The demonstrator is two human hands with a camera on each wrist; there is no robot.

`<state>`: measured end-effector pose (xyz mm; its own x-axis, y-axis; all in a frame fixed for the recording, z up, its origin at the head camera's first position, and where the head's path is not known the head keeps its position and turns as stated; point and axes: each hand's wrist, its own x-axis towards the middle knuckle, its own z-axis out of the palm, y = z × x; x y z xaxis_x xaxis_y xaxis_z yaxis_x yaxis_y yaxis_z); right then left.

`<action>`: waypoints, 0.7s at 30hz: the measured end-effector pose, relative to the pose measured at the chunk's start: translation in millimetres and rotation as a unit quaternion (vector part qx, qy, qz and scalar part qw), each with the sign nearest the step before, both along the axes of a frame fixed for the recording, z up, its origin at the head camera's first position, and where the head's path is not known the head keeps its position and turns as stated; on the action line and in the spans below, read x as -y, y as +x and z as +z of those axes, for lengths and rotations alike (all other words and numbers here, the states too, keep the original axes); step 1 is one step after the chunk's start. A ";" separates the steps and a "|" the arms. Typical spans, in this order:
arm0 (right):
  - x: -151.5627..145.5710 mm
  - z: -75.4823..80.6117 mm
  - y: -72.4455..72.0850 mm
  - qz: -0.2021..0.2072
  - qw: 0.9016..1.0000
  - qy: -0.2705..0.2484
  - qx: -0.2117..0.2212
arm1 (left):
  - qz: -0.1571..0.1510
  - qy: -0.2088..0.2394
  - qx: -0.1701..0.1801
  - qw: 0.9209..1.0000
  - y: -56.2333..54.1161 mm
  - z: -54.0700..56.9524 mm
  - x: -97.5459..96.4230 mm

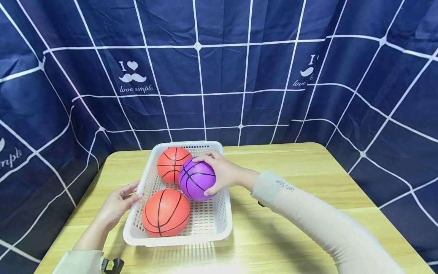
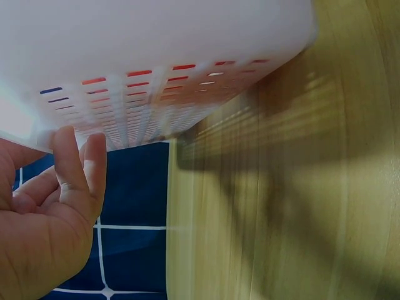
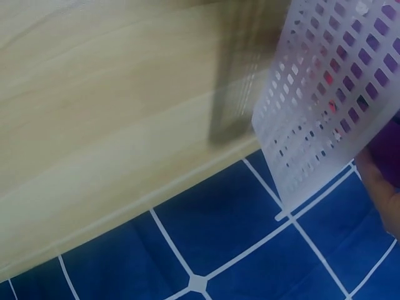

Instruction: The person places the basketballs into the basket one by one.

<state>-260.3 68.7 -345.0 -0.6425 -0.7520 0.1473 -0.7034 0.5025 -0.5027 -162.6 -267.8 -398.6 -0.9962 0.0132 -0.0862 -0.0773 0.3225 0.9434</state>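
Observation:
A white plastic basket (image 1: 224, 213) with latticed walls stands towards the left of the table, two orange toy basketballs in it. One orange ball (image 1: 165, 213) lies at the front left, the other orange ball (image 1: 171, 161) at the back. My right hand (image 1: 219, 171) grips a purple toy basketball (image 1: 196, 180) from its right side, thumb low and fingers over the top, inside the basket's right wall. At the left rim, my left hand (image 1: 118, 203) holds the basket between thumb and fingers. The left wrist view shows its fingers (image 2: 69, 156) against the outer wall, below the rim.
The wooden table (image 1: 280, 167) extends to the right of the basket, under my right forearm. A dark blue curtain (image 1: 222, 68) with white grid lines surrounds the table at the back and sides. A black wrist device (image 1: 112, 265) is on my left wrist.

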 end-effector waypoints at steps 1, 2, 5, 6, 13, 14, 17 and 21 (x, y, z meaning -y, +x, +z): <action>0.1 -0.6 0.4 0.001 1.000 -0.002 -0.001 | 0.000 0.000 -0.001 1.000 0.0 0.6 -0.1; 0.1 -1.3 0.6 0.001 1.000 -0.003 -0.002 | 0.001 -0.001 -0.001 1.000 0.0 1.0 -0.1; -0.2 -4.0 1.3 0.001 1.000 0.000 -0.006 | -0.002 -0.005 -0.004 1.000 0.0 2.0 0.2; -0.4 -4.8 1.5 0.002 1.000 0.001 -0.006 | 0.000 -0.004 -0.003 1.000 0.1 2.4 0.0; -1.9 -10.3 1.7 0.004 1.000 0.002 -0.024 | 0.001 -0.004 0.001 1.000 0.0 2.8 -0.2; -2.0 -11.4 1.5 0.003 1.000 0.002 -0.027 | 0.000 -0.004 0.001 1.000 0.1 2.9 -0.3; -2.6 -15.5 1.3 0.001 0.999 0.000 -0.032 | -0.001 -0.005 0.001 1.000 1.0 3.1 -0.6; -3.5 -21.0 2.2 -0.006 0.999 -0.005 -0.035 | 0.001 -0.005 0.000 1.000 1.1 3.1 -0.5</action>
<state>-258.1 72.2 -366.0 -0.6398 -0.7425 0.1987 -0.7304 0.5070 -0.4576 -161.5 -267.3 -395.5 -0.9962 0.0104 -0.0869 -0.0786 0.3311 0.9403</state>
